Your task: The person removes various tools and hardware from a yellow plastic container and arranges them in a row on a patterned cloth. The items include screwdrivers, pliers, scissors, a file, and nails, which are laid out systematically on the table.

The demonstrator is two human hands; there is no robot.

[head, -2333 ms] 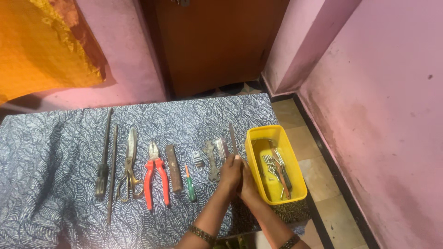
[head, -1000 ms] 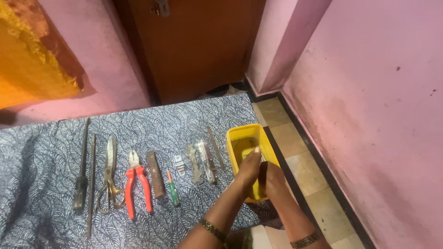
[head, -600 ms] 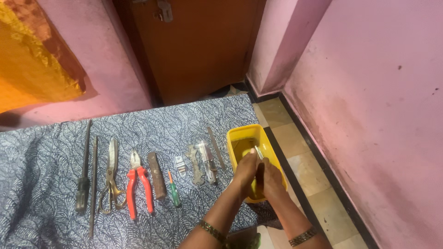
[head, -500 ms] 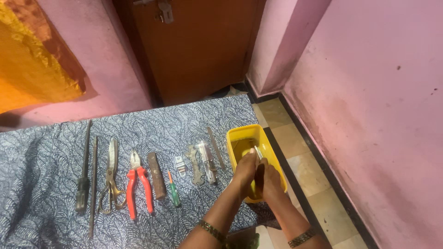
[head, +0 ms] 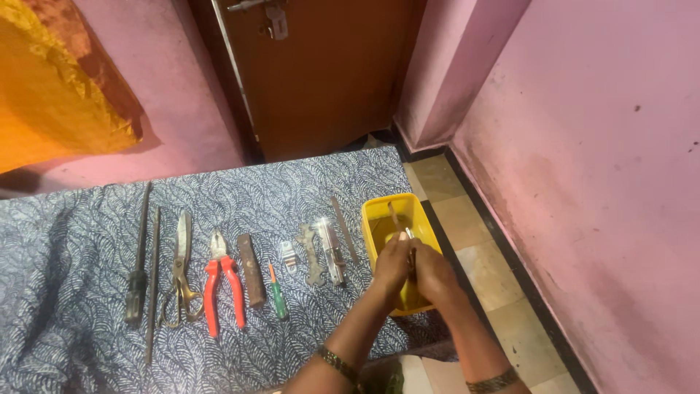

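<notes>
- The left hand and the right hand are close together over the yellow tub.
- Both hands have their fingers curled shut around a thin rod.
- The rod sticks up out of the hands and leans to the far left, over the inside of the tub.
- The tub sits on the right edge of the table, which has a blue leafy cloth on it.
- I cannot tell what else is in the tub, because the hands hide it.
- Tools lie in a row on the cloth, left of the tub.
- Just left of the tub is a thin flat bar, then a door bolt, a flat wrench and a small metal clip.
- Next come a little green screwdriver, a brown block and red pliers.
- Further left are scissors, a long rod and a big dark screwdriver.
- Each arm has a bangle on the wrist.
- A brown door is on the far side, between pink walls.
</notes>
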